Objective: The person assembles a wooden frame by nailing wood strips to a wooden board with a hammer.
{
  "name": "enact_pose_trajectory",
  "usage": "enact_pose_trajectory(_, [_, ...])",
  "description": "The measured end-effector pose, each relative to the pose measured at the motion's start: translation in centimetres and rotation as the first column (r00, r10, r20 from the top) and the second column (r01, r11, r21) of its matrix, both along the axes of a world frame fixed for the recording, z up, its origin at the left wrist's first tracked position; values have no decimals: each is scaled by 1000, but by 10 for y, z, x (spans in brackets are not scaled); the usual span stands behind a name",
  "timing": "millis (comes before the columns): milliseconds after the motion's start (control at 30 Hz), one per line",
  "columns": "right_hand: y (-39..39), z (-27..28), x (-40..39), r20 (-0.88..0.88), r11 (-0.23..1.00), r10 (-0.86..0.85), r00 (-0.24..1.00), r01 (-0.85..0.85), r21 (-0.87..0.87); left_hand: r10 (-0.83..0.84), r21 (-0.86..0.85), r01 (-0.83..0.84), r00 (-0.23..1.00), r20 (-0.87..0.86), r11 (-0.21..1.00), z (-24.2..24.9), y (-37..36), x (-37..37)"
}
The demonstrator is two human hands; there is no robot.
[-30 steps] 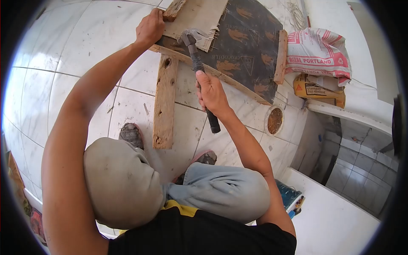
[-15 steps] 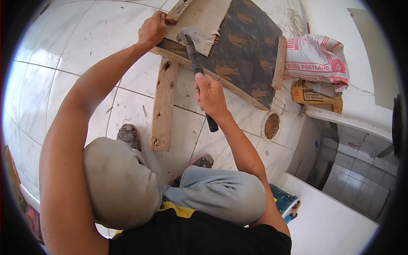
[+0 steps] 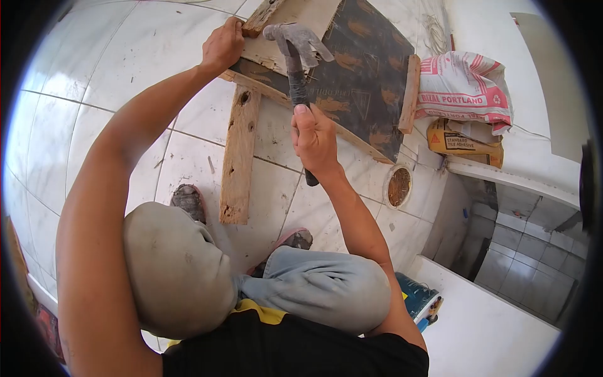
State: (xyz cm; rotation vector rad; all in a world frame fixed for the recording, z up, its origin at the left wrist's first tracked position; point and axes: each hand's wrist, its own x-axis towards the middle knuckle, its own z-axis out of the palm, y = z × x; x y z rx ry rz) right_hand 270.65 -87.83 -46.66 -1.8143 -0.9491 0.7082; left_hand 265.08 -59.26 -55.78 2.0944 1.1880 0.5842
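Observation:
My right hand (image 3: 315,139) is closed round the dark, wrapped handle of a claw hammer (image 3: 298,81). The hammer's head is raised over the panel. At the upper left, my left hand (image 3: 224,45) grips the end of a rough wooden block (image 3: 262,16); its fingertips are partly hidden. That block lies on a pale plywood strip (image 3: 308,17), which has a splintered edge. Beneath is a dark printed plywood panel (image 3: 370,81) with wood along its edges. A worn wooden board (image 3: 240,157) extends from the panel toward my feet.
To the right of the panel sit a cement bag (image 3: 465,88) and a tile adhesive bag (image 3: 465,143). A round container (image 3: 399,186) with brown contents is on the tiled floor (image 3: 88,144). Beyond a ledge, a lower tiled recess (image 3: 527,251) opens. A dark teal container (image 3: 418,296) stands near my right elbow.
The hammer's head has come up and swung to the right, turning to show its side. My right hand has shifted slightly; my left hand keeps its place at the block.

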Motion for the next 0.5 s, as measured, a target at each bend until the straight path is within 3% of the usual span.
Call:
enact_pose_trajectory(67, [2, 27, -10, -53, 983, -43, 998, 51, 179, 9, -8, -9, 1000, -8, 1000, -4, -3, 0])
enact_pose_trajectory(167, [-2, -14, -8, -48, 969, -34, 998, 45, 244, 6, 30, -6, 1000, 18, 1000, -4, -3, -1])
enact_pose_trajectory(200, [-3, -41, -2, 12, 990, -5, 1000, 4, 140, 5, 26, -5, 1000, 8, 1000, -2, -2, 0])
enact_pose_trajectory(233, [-7, -51, 4, 18, 990, -4, 1000, 2, 143, 3, 23, -3, 1000, -4, 1000, 0, -3, 0])
enact_pose_trajectory(300, [-3, -49, 9, 190, 988, 61, 980, -33, -148, 5, 10, -5, 1000, -13, 1000, 1, -6, 1])
enact_pose_trajectory(367, [-6, -41, 5, 198, 995, 19, 980, 1, -100, 7, -11, -8, 999, -33, 1000, 0, -4, 0])
enact_pose_trajectory(433, [-6, -34, 1, 96, 999, -19, 995, 23, -37, 11, 13, -11, 1000, -3, 1000, -1, -2, 1])
enact_pose_trajectory(500, [-7, -52, 3, 146, 997, 13, 989, -1, -78, -1, -25, 1, 999, -34, 1000, 1, -6, -2])
